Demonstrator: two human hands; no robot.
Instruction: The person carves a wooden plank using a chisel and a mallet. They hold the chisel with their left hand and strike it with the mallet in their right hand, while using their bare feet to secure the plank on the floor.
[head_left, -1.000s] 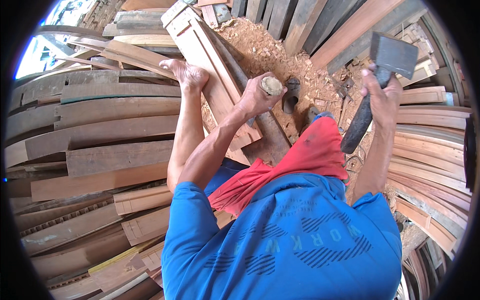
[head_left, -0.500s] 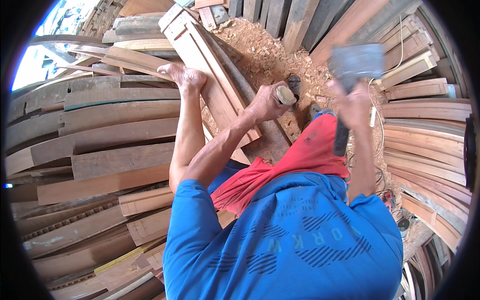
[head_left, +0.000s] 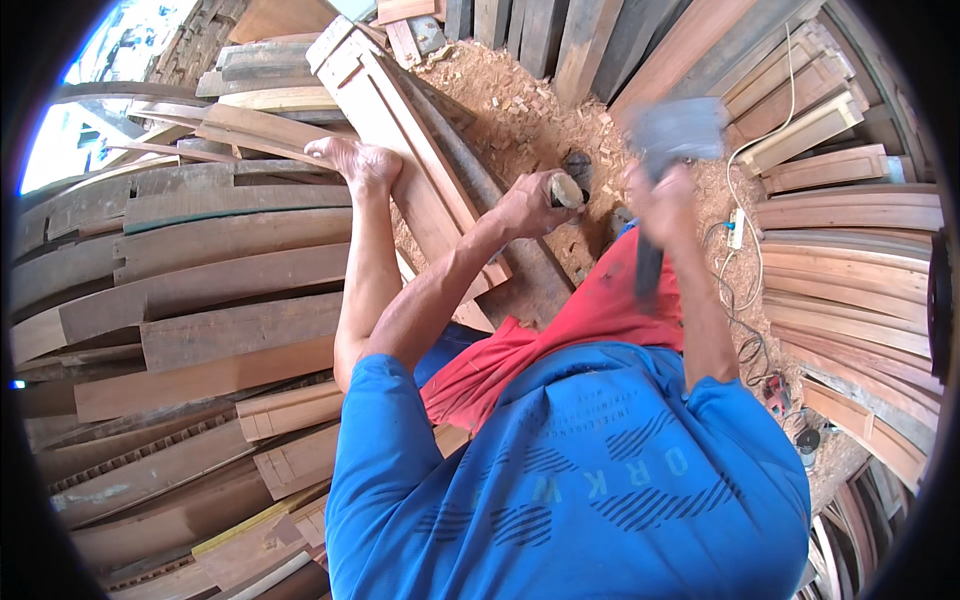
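My left hand [head_left: 527, 207] is wrapped round an upright chisel, whose pale round handle end [head_left: 566, 190] points up at me. Its blade is hidden below the fist. To the right, my right hand [head_left: 667, 205] grips the dark handle of a mallet [head_left: 676, 130] with a broad grey head, smeared by motion. The mallet head is up, apart from the chisel. A long moulded wooden panel [head_left: 385, 115] slants past the left hand, with my bare left foot [head_left: 355, 160] resting against it. A darker beam [head_left: 530, 285] lies along its right side.
Wood shavings and chips [head_left: 500, 95] cover the floor ahead. Stacked boards [head_left: 230, 265] fill the left side, and more timber [head_left: 850, 260] lines the right. A pale cable [head_left: 757, 280] and a red power tool [head_left: 776, 393] lie at the right. Upright planks [head_left: 583, 50] stand at the far side.
The right hand and mallet have shifted left, nearer the chisel. The left hand stays closed on the chisel and has barely moved.
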